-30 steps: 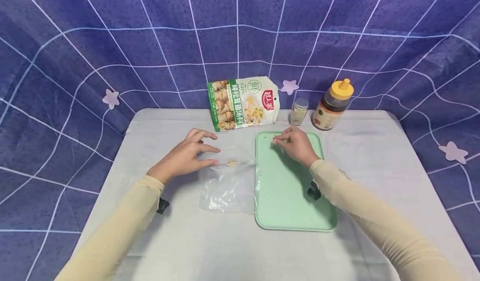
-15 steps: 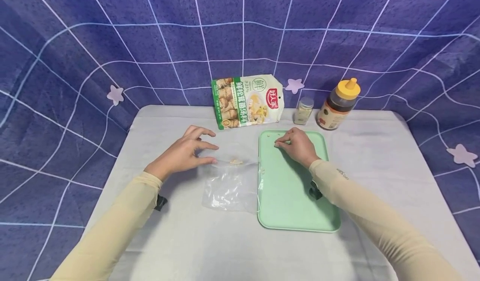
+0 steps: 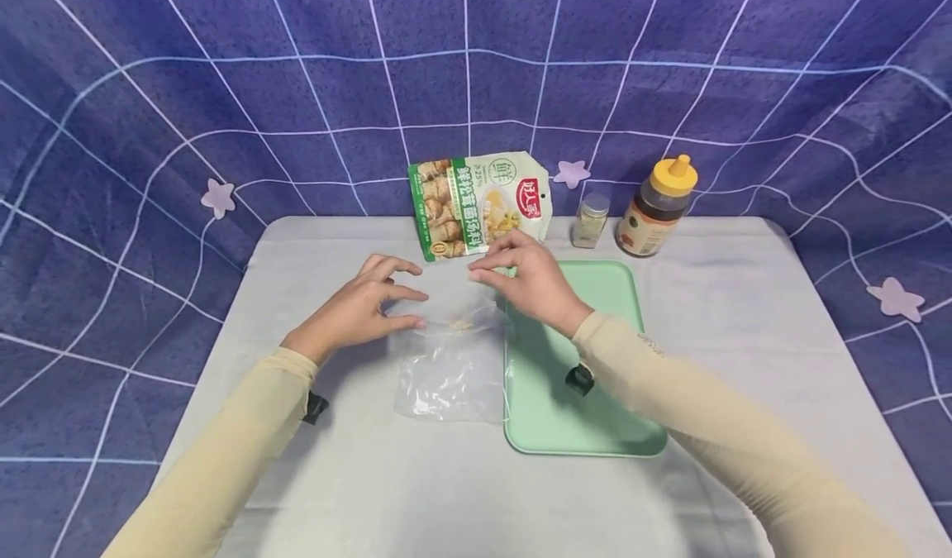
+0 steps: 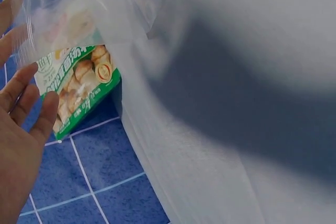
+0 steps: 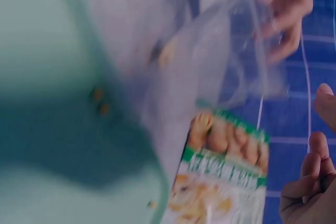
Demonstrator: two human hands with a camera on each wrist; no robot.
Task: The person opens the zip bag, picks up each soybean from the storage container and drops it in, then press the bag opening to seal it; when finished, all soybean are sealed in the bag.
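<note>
A clear plastic bag [image 3: 449, 380] lies left of the green tray [image 3: 587, 426], with small yellow pieces [image 3: 460, 325] inside. At its mouth is my left hand [image 3: 357, 306], thumb and fingers spread apart against the two edges. My right hand [image 3: 531, 281] is above the tray's far left corner, close to the bag mouth. Its thumb and index finger pinch what seems a small yellow piece, mostly hidden by the fingertips. In the right wrist view, a few loose pieces [image 5: 100, 100] show on the tray, blurred.
Behind the bag leans a green and white food pouch [image 3: 479, 202], partly hidden by the right hand. To its right stand a small glass jar [image 3: 591, 221] and a yellow-capped bottle [image 3: 654, 211]. A blue gridded curtain [image 3: 312, 128] hangs behind the white table [image 3: 357, 475].
My right hand has moved left from the tray's far end to the bag mouth, fingertips still together. The left hand stays at the bag. The view shifted slightly.
</note>
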